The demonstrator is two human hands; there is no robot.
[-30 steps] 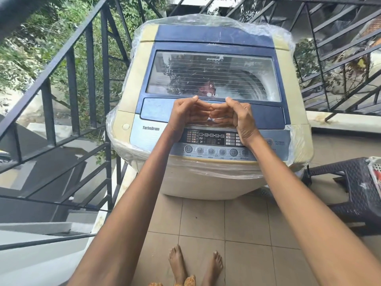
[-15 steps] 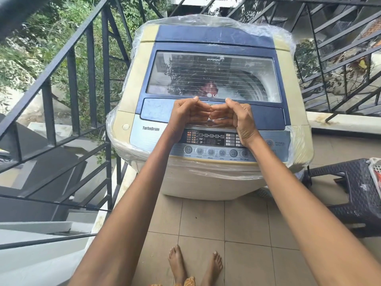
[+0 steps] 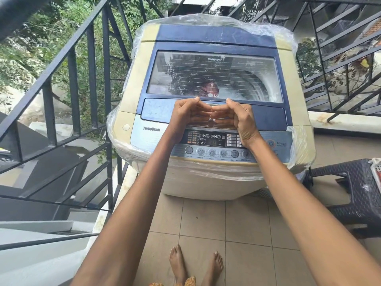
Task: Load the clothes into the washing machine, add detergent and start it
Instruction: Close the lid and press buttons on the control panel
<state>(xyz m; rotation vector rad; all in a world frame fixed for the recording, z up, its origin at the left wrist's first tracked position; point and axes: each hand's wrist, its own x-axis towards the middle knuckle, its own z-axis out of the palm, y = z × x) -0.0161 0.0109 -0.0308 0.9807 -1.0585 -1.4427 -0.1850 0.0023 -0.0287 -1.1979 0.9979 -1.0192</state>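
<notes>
A cream and blue top-load washing machine (image 3: 208, 35) wrapped in clear plastic stands in front of me with its glass lid (image 3: 214, 73) down. Through the glass a reddish piece of cloth (image 3: 208, 87) shows inside the drum. My left hand (image 3: 185, 117) and my right hand (image 3: 238, 119) hover side by side over the lid's front edge, fingers curled inward and fingertips meeting, with nothing visible in them. Just below my wrists lies the control panel (image 3: 212, 153) with its row of round buttons. No detergent is in view.
A dark metal stair railing (image 3: 72, 79) runs close along the left, with steps dropping away behind it. A dark plastic stool (image 3: 358, 186) stands at the right, and a basket's edge (image 3: 377, 172) rests on it. My bare feet (image 3: 195, 263) are on the tiled floor.
</notes>
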